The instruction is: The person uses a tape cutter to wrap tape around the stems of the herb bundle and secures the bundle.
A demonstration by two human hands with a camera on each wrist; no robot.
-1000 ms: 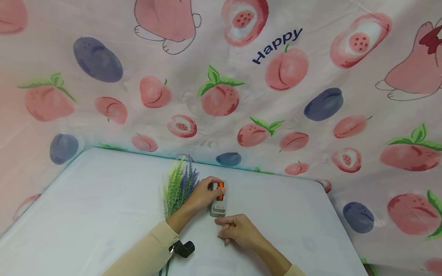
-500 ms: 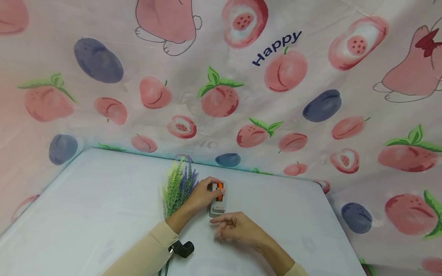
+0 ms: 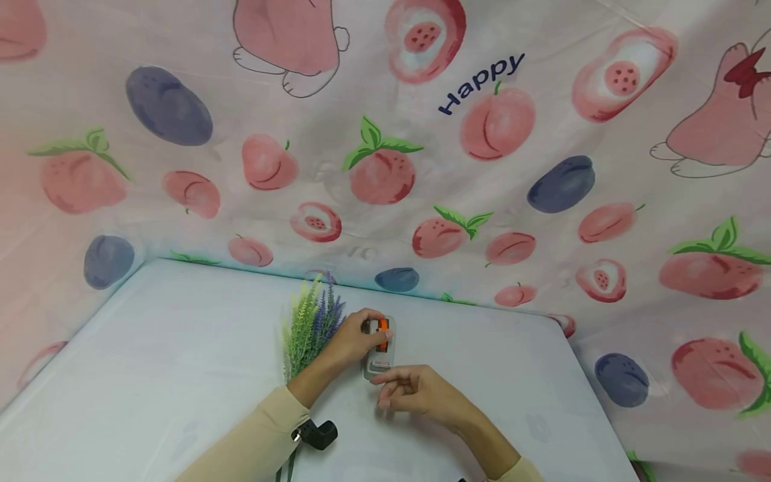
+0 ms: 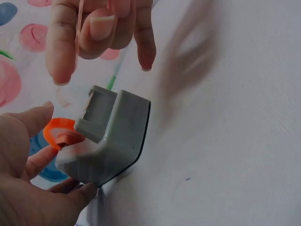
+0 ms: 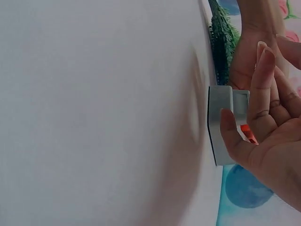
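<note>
A grey tape dispenser (image 3: 380, 367) with an orange core stands on the white table, its toothed cutter (image 4: 89, 103) facing the person. My left hand (image 3: 355, 336) grips its far part, thumb and fingers around the sides near the core. Just in front of the cutter end is my right hand (image 3: 424, 395), one finger reaching toward it and others curled. A thin clear strip of tape (image 4: 79, 33) shows at the right fingers in the left wrist view; how it is pinched is partly hidden. Its clear edge (image 5: 259, 47) also shows at a fingertip in the right wrist view.
Artificial lavender stems (image 3: 307, 335), yellow-green and purple, lie left of the dispenser, partly under the left forearm. A black wrist camera (image 3: 319, 435) sticks out from the left cuff. Behind the table (image 3: 181, 348) hangs a fruit-printed cloth (image 3: 325, 167).
My right hand has risen slightly toward the dispenser's cutter end, its fingers shifting and curling a little more. The left hand and dispenser stay in place.
</note>
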